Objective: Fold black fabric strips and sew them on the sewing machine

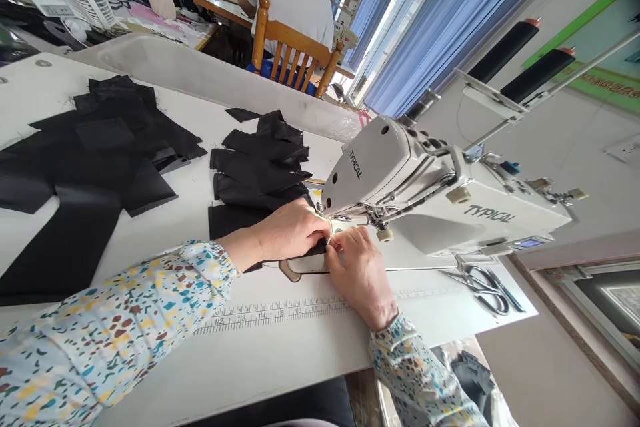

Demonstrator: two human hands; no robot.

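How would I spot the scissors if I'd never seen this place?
Find the white sewing machine marked TYPICAL, then follow its white table to the end at picture right. There lie the scissors, set apart by two looped handles from the slim, straight tool beside them.

We see smooth, faintly shiny black cloth strips (260, 173), a glossy white sewing machine (480, 197), shiny metal scissors (474, 278) and a varnished brown wooden chair (297, 41).

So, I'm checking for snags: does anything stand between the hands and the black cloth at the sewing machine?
Nothing visible does: the left hand and right hand both touch the black cloth at the sewing machine. The scissors lie off to the right, clear of both hands. The hands cover part of the cloth.
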